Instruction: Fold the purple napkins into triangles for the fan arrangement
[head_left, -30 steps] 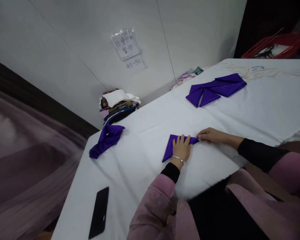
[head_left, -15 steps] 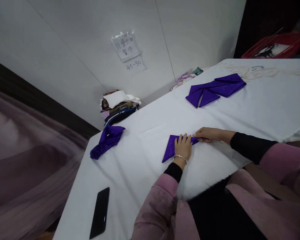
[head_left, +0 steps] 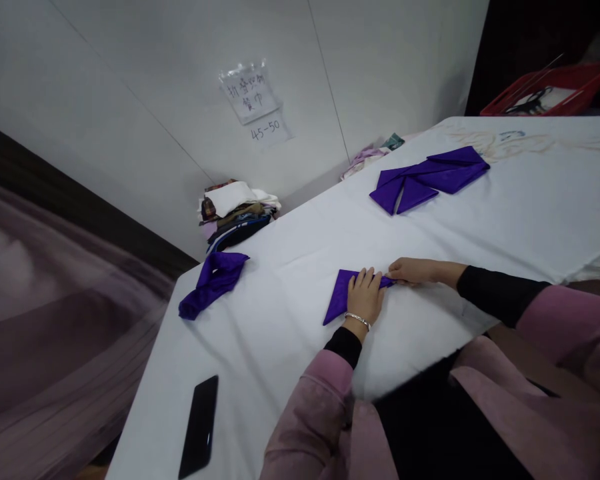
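A folded purple cloth napkin lies on the white-covered table in front of me. My left hand rests flat on it with the fingers stretched out, covering its middle. At the napkin's right-hand tip, my right hand pinches the narrow end between closed fingers. Further back on the right lie folded purple napkins, partly over one another. Another purple cloth, crumpled and loosely bent, sits near the table's left edge.
A black phone lies at the front left. Behind the table edge stands a stack of folded clothes, with more cloth further right. A red basket is at the far right. Handwritten paper signs hang on the wall.
Almost nothing differs. My right hand has shifted very slightly at the napkin's tip, while my left hand stays flat on the cloth. The whole view has moved a little.
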The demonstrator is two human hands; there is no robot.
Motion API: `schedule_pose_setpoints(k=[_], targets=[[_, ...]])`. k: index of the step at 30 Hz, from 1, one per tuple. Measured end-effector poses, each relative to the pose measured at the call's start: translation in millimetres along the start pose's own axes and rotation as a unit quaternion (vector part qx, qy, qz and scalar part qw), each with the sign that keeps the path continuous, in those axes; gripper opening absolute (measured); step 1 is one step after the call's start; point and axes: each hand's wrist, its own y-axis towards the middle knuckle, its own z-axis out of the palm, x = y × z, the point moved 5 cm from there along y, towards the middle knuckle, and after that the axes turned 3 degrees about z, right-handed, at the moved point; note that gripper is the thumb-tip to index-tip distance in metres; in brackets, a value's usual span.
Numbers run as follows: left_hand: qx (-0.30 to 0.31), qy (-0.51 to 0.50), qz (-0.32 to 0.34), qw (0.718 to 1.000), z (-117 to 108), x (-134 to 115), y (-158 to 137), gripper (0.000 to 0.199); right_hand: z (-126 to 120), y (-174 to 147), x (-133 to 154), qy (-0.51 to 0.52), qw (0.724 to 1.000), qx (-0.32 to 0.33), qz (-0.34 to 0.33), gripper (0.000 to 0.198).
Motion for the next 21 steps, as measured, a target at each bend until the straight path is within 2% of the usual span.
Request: schedule_pose_setpoints(k=[3, 7, 10, 13, 15, 18, 21], targets=[[0.014, -0.002, 0.005, 1.0, 2, 2, -2, 0.042, -2, -1, 5, -0.076, 0.997, -0.022, -0.019, 0.034], [0.022, 0.0, 0.006, 1.0, 5, 3, -2, 0.043, -11, -2, 1, -0.094, 0.994, -0.056, -0.026, 0.034], [0.027, 0.002, 0.007, 1.0, 6, 3, -2, 0.043, -24, -8, -8, -0.054, 0.989, -0.138, -0.02, 0.029], [0.032, 0.001, 0.006, 0.999, 7, 4, -1, 0.043, -27, -18, -11, -0.02, 0.973, -0.221, -0.068, 0.03], [0.029, 0.002, 0.006, 1.0, 8, 4, -1, 0.043, -19, -26, -7, -0.051, 0.958, -0.251, -0.128, 0.033], [0.021, 0.006, 0.009, 1.0, 8, 4, -2, 0.043, 1, -36, -1, -0.143, 0.921, -0.293, -0.214, 0.039], [0.027, 0.005, 0.013, 1.0, 8, 4, -3, 0.043, 32, -38, 1, -0.235, 0.889, -0.267, -0.288, 0.052]])
